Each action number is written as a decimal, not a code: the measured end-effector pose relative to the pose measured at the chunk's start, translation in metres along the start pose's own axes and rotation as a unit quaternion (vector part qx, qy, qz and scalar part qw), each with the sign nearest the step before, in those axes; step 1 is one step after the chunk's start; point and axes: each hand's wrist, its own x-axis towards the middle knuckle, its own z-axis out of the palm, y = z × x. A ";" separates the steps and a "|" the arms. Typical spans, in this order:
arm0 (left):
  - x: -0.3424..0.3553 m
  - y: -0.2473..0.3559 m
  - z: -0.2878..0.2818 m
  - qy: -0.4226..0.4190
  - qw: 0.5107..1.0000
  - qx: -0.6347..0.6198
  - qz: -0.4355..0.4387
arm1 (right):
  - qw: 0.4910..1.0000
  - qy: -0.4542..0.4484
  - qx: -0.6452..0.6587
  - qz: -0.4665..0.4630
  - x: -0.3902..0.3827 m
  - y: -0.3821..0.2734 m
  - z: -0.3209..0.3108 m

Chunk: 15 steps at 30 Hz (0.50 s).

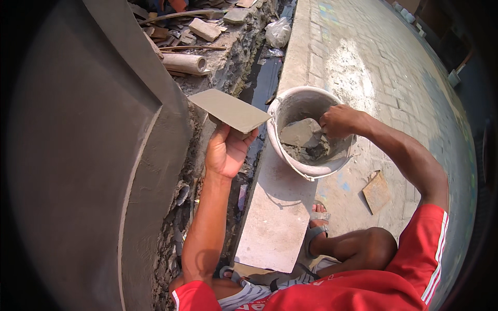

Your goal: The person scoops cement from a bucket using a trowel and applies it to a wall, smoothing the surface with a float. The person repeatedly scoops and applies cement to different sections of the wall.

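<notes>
My left hand is closed around the underside of a plastering float, a flat grey rectangular board smeared with mortar. It is raised just left of a whitish bucket, its right corner close to the bucket's rim. Inside the bucket, my right hand grips what looks like a trowel, its broad blade coated grey. The handle is hidden by my fingers. Wet grey mortar lies around the blade at the bucket's bottom.
On the left rises a smooth grey plastered wall. A narrow water-filled ditch runs beside it, with rubble and a pipe at its far side. The bucket stands near a pale slab. A small square board lies on the paving.
</notes>
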 end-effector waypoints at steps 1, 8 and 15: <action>0.001 0.002 -0.001 0.003 1.000 0.000 -0.002 | 1.000 0.018 0.022 0.000 -0.005 -0.002 -0.009; 0.002 -0.020 0.006 0.004 1.000 -0.020 -0.021 | 0.993 0.024 -0.064 0.094 -0.056 0.000 -0.081; 0.001 -0.054 0.004 -0.014 0.998 -0.061 -0.022 | 0.994 0.035 -0.029 0.095 -0.023 0.005 -0.040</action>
